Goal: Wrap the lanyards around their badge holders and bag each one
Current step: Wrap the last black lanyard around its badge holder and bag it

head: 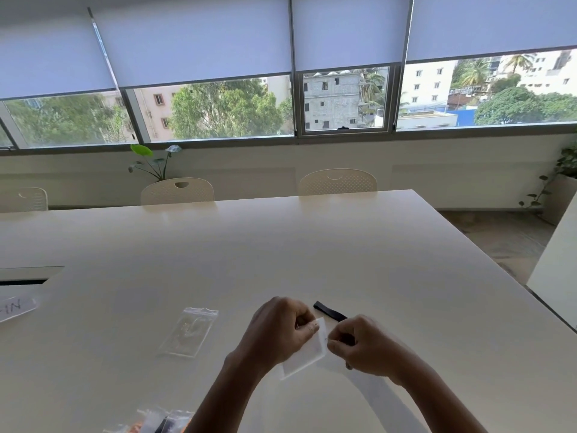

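Observation:
A clear badge holder (304, 354) is held tilted above the white table (281, 251), near its front edge. My left hand (278, 329) pinches the holder's upper left edge. My right hand (362, 345) grips the black lanyard (329, 311) at the holder's top right corner; the strap's free end sticks out behind the hands over the table. An empty clear zip bag (189, 331) lies flat to the left of my hands. Several filled bags (156, 425) lie at the bottom edge of the view, partly cut off.
A paper label with handwriting (15, 307) lies at the far left, beside a cable slot (28, 275) in the table. Chairs (337, 182) stand along the far side under the windows. The table's right edge drops to the floor.

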`<state>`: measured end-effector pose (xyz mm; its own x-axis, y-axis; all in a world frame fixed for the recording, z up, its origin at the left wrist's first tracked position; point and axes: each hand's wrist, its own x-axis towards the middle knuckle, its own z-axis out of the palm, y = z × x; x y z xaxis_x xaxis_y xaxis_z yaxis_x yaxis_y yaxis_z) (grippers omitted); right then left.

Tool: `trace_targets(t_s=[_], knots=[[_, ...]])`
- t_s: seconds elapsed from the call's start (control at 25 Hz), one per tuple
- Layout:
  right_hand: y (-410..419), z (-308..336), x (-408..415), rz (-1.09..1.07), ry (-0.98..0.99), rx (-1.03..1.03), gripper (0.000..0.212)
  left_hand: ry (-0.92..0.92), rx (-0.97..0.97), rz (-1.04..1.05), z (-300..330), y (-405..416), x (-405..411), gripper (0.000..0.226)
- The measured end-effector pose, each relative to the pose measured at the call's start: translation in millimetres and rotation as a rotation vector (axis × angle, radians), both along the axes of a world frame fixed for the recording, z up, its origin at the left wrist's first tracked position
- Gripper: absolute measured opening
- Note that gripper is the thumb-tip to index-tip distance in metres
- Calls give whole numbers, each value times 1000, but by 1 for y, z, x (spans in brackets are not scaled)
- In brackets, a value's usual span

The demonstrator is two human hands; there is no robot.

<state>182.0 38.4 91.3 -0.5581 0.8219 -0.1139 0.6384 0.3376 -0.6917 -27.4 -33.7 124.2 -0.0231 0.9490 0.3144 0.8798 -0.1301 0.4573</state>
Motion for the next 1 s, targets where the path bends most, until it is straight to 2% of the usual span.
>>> trace_targets(t_s=[0.12,0.24,0.44,0.56,0.68,0.76,0.84,0.88,0.92,1.0], knots=[[-6,1,-9,-23,-37,85,28,54,54,4,-1,-3,4,19],[-14,-1,-20,-113,18,130,28,100,111,5,-4,-4,7,20],[-31,-5,-31,-279,310,-106,9,98,154,80,-11,-5,13,26],[-39,-5,-35,-286,420,-218,4,-2,171,140,-17,-6,18,21],[-48,-4,-40,-307,458,-258,11,-126,153,170,-22,-6,23,15],[-51,-6,-42,-326,429,-240,12,-191,152,189,-25,-5,25,16],[-56,-10,-45,-308,350,-131,16,-247,163,209,-26,-5,28,21],[-58,-13,-46,-279,274,-22,20,-278,167,219,-27,-4,30,23],[-60,-15,-49,-239,181,90,35,-306,172,231,-26,-3,30,24],[-65,-16,-53,-171,80,190,76,-346,184,261,-26,-2,31,21]])
